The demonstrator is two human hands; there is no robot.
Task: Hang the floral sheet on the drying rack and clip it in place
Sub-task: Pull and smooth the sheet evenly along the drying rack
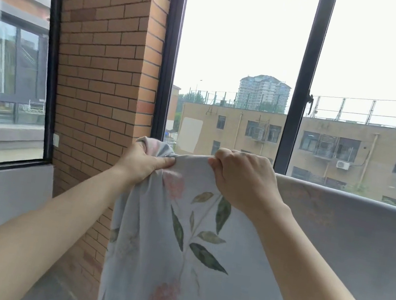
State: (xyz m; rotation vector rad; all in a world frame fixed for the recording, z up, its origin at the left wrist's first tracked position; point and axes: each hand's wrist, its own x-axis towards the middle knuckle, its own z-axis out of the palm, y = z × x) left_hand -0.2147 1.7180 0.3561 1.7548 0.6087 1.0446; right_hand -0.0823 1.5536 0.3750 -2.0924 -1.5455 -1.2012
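The left hand (142, 166) is closed round a bunched corner of the floral sheet (178, 237), thumb laid across the gathered cloth. The right hand (245, 180), just beside it, has its fingers curled over the top edge and pinches a fold there. Between the 2 hands the edge is pulled short and tight.

Below the hands the sheet hangs straight down, showing green leaves and pink blossoms on pale blue-grey. To the right of the right hand the top edge runs on in a long, even line out to the side of the view, with the plainer reverse side facing the person. That line suggests the cloth already lies over a rail of the drying rack, but no rail shows, so I cannot tell.

No clip is in either hand or anywhere on the edge. My judgement: the draping is largely done along the right stretch, the left corner is being spread or squared, and all the clipping remains.

Behind the left hand stands a brick pillar (105, 72). Beyond both hands is a dark window frame (300, 88), with a tan building (346, 146) outside.
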